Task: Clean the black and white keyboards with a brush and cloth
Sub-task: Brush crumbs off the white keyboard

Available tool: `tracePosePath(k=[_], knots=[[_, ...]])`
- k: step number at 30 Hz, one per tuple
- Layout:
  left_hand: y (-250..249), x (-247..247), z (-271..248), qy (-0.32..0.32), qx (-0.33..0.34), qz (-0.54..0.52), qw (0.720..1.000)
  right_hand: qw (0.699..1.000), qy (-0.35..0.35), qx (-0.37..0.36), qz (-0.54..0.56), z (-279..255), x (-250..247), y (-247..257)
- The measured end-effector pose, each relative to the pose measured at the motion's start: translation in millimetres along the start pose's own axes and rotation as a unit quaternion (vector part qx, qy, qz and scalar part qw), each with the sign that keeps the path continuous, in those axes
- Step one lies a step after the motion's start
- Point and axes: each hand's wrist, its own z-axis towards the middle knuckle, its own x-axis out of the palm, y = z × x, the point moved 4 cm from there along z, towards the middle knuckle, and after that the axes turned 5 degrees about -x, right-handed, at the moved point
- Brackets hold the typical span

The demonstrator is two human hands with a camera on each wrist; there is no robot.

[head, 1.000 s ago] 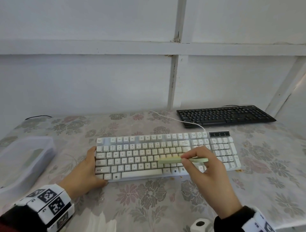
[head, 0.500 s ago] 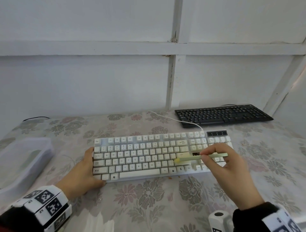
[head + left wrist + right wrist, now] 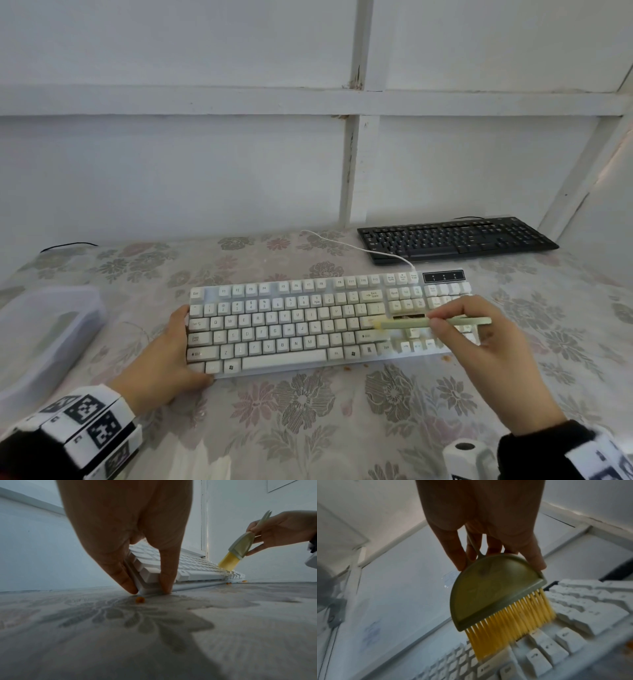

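The white keyboard lies across the middle of the flowered tablecloth. My left hand holds its left end, thumb on the front edge and fingers along the side. My right hand pinches the handle of a pale green brush with yellow bristles. The bristles touch the keys near the arrow-key block at the keyboard's right part. The black keyboard lies untouched at the back right against the wall. No cloth is plainly visible.
A clear plastic box stands at the left. The white keyboard's cable runs back toward the wall. Orange crumbs lie on the tablecloth along the keyboard's front edge, and one near my left thumb.
My right hand has swept the brush to the right, from the middle of the white keyboard to its right part. My left hand has kept its hold.
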Motion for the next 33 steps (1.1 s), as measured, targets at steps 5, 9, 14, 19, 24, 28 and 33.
tracePosePath(k=[5, 9, 14, 19, 24, 28, 33], knots=[[-5.0, 0.1, -2.3, -0.002, -0.008, 0.004, 1.000, 0.999, 0.008, 0.021, 0.039, 7.5, -11.2, -14.0], [-5.2, -0.1, -3.1, -0.002, -0.012, 0.000, 1.000, 0.997, -0.052, 0.000, -0.060, 15.5, -38.4, -29.8], [-6.0, 0.7, -3.8, 0.001, -0.024, 0.004, 1.000, 0.998, -0.050, -0.014, -0.046, 17.8, -49.7, -28.7], [-7.5, 1.0, -4.6, 0.008, -0.037, 0.002, 0.999, 0.999, -0.027, 0.004, -0.032, 18.5, -51.2, -33.8], [-8.4, 0.6, -5.4, 0.009, -0.039, 0.004, 0.999, 0.992, -0.082, -0.008, -0.091, 18.6, -66.2, -32.1], [-10.9, 1.1, -6.6, 0.009, -0.040, 0.008, 0.999, 0.999, -0.026, -0.007, 0.019, 13.6, -50.0, -25.8], [-9.4, 1.0, -5.2, 0.012, -0.036, 0.020, 0.999, 0.991, -0.087, 0.015, -0.098, 18.0, -71.2, -39.2]])
